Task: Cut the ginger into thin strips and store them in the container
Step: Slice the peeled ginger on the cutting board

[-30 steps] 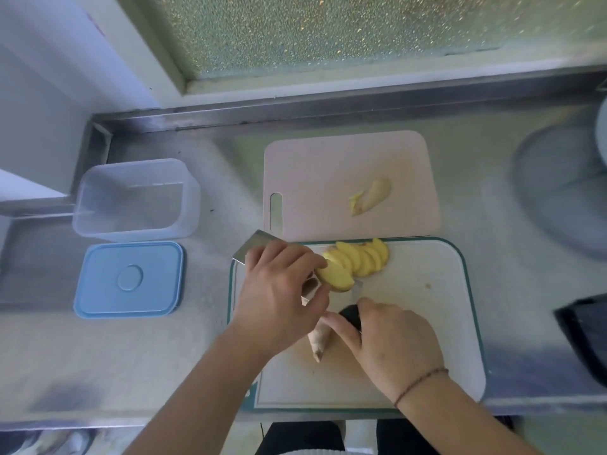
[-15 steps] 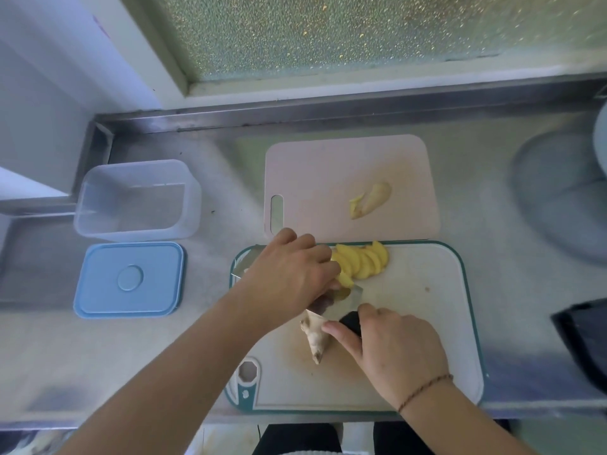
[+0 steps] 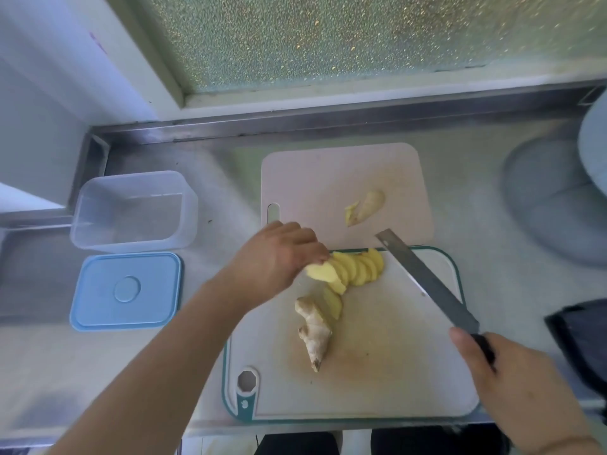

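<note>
Several yellow ginger slices (image 3: 358, 267) lie fanned at the top of the green-rimmed white cutting board (image 3: 394, 366). My left hand (image 3: 279, 257) pinches one ginger slice (image 3: 320, 272) at the left end of the fan. An unpeeled ginger knob (image 3: 313, 330) lies below, with two more slices beside it. My right hand (image 3: 502, 372) grips the black handle of a knife (image 3: 423, 280), blade lifted over the board's right side and pointing up-left. The clear container (image 3: 131, 211) stands open at the left, with nothing in it.
A blue lid (image 3: 126, 292) lies in front of the container. A pink board (image 3: 345, 192) behind carries a ginger offcut (image 3: 366, 206). A grey round object (image 3: 558, 198) sits far right and a dark object (image 3: 581, 339) at the right edge. The steel counter ends just below the board.
The knife has swung from the left of the board, under my left hand, out to the right with my right hand. My left hand has shifted up to the fanned slices, uncovering the ginger knob.
</note>
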A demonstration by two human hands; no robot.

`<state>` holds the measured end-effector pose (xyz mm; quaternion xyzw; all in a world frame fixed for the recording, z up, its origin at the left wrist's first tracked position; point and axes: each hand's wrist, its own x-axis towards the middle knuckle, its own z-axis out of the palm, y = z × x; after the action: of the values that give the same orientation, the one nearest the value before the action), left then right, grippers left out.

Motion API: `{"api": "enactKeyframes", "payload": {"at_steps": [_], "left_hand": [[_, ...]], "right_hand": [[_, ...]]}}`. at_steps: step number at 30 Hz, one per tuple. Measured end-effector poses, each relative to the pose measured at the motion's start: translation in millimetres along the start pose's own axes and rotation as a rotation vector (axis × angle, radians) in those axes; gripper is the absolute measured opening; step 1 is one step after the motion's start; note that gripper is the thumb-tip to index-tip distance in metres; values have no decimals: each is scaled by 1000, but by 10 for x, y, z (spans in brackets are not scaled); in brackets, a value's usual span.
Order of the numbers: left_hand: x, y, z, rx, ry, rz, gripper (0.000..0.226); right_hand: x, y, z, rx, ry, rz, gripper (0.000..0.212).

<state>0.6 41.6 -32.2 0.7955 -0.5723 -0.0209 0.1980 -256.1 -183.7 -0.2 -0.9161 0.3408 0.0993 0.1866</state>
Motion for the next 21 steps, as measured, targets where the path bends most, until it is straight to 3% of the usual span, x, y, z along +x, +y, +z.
{"api": "enactKeyframes", "payload": {"at_steps": [3,6,11,13,17,21], "left_hand": [[9,35,298,-39,-54,50,13],[36,103,388,-116,11,-3,11],[-80,414,360,-2,166,-486,17],[-198,663,326,105,107,-623,23],[-280,1000,355,257,-166,-688,43],[-239,1079,452,300,-170,-669,32]], "right_hand": [[68,41,-14,10,-9,14,95],[82,-11,-32,36,-26,27,88],[61,-69,10,85,-31,32,88],[46,-78,34,93,-36,23,92],[32,-102,67,93,-52,16,85],[52,-122,80,95,-32,-16,82]]}}
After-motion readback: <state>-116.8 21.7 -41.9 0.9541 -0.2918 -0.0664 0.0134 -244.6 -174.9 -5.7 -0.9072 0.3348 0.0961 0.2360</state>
